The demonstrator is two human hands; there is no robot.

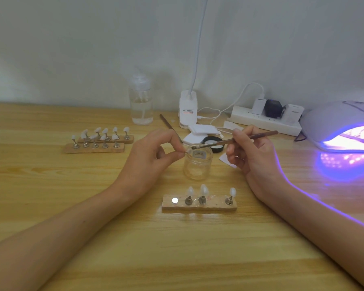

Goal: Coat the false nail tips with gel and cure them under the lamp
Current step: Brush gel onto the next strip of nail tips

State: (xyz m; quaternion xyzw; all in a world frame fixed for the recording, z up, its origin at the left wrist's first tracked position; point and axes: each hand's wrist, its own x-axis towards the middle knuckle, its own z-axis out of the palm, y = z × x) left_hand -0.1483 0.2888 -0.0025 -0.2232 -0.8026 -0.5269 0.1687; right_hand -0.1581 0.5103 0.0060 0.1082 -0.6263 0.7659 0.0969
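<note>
Two labelled: jar (197, 164), desk lamp base (188, 110); print too blurred to read.

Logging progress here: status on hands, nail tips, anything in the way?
Right hand holds brush, tip at jar rim. Left hand pinches small item beside jar. Three nail tips on near block; lamp lit. Right forearm lies between block and lamp.

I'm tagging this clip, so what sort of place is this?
Likely a home nail-art workspace rather than a salon: a lit curing lamp, rows of nail tips, and a power strip on a wooden desk.
</note>
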